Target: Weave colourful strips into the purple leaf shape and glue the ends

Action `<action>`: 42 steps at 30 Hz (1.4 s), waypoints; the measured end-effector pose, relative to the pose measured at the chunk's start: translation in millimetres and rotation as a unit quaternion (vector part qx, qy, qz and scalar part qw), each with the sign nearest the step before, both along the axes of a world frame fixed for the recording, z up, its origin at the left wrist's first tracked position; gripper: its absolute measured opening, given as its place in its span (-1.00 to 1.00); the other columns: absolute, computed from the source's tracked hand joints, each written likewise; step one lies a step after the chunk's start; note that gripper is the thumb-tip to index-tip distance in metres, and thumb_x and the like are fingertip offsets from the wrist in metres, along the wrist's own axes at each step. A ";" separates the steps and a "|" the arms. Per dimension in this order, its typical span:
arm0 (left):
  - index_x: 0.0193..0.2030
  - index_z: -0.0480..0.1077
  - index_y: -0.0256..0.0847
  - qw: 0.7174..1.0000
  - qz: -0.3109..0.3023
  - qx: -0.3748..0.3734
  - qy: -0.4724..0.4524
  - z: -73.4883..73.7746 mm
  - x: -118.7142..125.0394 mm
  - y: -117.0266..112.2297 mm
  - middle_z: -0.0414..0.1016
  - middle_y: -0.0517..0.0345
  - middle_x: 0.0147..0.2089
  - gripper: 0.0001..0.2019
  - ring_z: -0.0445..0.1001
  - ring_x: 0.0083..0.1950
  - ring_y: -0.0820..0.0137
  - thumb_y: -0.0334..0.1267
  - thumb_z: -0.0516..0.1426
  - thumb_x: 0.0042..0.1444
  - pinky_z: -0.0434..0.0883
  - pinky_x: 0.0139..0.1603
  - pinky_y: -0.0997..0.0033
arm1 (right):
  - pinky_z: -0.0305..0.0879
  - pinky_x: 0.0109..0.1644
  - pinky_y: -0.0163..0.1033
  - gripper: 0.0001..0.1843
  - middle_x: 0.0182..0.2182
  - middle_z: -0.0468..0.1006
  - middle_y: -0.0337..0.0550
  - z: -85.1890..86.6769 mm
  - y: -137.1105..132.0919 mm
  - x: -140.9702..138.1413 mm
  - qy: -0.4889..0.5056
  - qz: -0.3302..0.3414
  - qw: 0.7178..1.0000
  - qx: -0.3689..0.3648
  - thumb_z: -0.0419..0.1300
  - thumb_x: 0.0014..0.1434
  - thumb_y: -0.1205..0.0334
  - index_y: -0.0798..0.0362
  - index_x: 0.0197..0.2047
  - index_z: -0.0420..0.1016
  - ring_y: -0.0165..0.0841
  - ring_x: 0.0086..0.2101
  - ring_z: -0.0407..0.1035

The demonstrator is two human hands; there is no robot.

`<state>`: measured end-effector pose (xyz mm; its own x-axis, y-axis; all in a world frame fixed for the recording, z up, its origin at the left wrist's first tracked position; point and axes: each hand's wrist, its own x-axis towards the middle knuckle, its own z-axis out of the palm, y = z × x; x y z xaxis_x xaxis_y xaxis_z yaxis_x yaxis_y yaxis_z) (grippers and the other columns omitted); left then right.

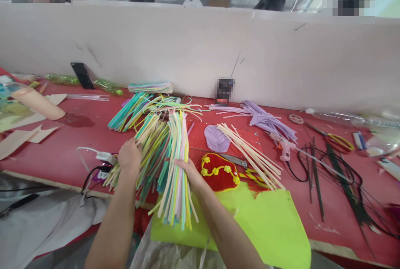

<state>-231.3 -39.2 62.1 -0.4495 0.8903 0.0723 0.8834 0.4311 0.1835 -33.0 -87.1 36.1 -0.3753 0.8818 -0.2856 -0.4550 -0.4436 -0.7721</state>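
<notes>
My right hand [187, 171] is closed round a bundle of pastel pipe cleaners [178, 144] in white, pink, mint and yellow, held upright over the table's front edge. To its left, my left hand [129, 154] has its fingers closed on another bunch of pipe cleaners [148, 129], in cream and yellow tones. Between the two hands fan out olive, yellow and teal pipe cleaners [156, 152], partly covered by the held bundles. Behind them lies a pile of teal, blue and yellow pipe cleaners [134, 113]. My palms and some fingertips are hidden.
Right of my hands lie a red pouch with yellow flowers [218, 173], cream pipe cleaners [253, 156], lilac pipe cleaners [268, 121], a pink glue gun [285, 146] and scissors [339, 142]. A lime-green sheet [265, 223] covers the front edge. White plugs [106, 157] sit at left.
</notes>
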 end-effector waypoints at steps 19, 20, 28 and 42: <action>0.01 0.35 -0.28 0.988 -0.116 0.100 -0.010 2.5 16.2 -21.5 0.43 -0.07 -0.12 -0.66 0.45 -0.14 0.29 -0.38 -0.13 0.18 0.34 -0.12 0.38 | 0.34 -0.21 -0.21 -0.69 -0.36 0.50 -0.09 23.2 18.8 -29.0 -0.423 -0.060 0.852 0.302 0.01 0.18 0.08 0.06 -0.20 0.48 -0.32 -0.34 0.41; 0.02 0.35 -0.30 0.986 -0.124 0.104 -0.022 1.3 19.3 -23.3 0.43 -0.08 -0.11 -0.65 0.45 -0.13 0.28 -0.39 -0.13 0.18 0.35 -0.11 0.37 | 0.33 -0.35 -0.25 -0.67 -0.47 0.47 -0.17 23.3 25.3 -35.8 -0.382 -0.021 0.885 0.266 0.00 0.17 0.02 0.05 -0.29 0.48 -0.37 -0.47 0.38; -0.02 0.39 -0.33 0.965 -0.200 0.103 -0.135 -7.9 35.6 -41.8 0.47 -0.08 -0.15 -0.68 0.47 -0.18 0.31 -0.37 -0.07 0.16 0.39 -0.13 0.36 | -0.22 -0.72 -0.42 -0.65 -0.81 0.08 -0.45 -3.7 60.0 -74.2 -0.143 0.014 0.989 0.021 0.13 0.05 0.03 0.03 -0.60 0.15 -0.58 -0.78 -0.06; 0.02 0.38 -0.28 0.980 -0.194 -0.006 -0.040 -1.7 -9.6 19.8 0.45 -0.12 -0.01 -0.62 0.42 0.01 0.24 -0.38 -0.12 0.14 0.32 0.03 0.30 | -0.11 -0.80 -0.46 -0.66 -0.70 0.30 -0.44 -6.9 45.8 -66.1 -0.108 -0.013 0.987 0.115 0.15 0.03 -0.03 0.03 -0.47 0.14 -0.62 -0.81 0.02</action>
<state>-240.9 -19.4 60.4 -0.0810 0.9960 0.0386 0.9643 0.0686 0.2557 -99.0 -41.3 29.2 -0.3038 0.9414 -0.1467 -0.2786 -0.2351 -0.9312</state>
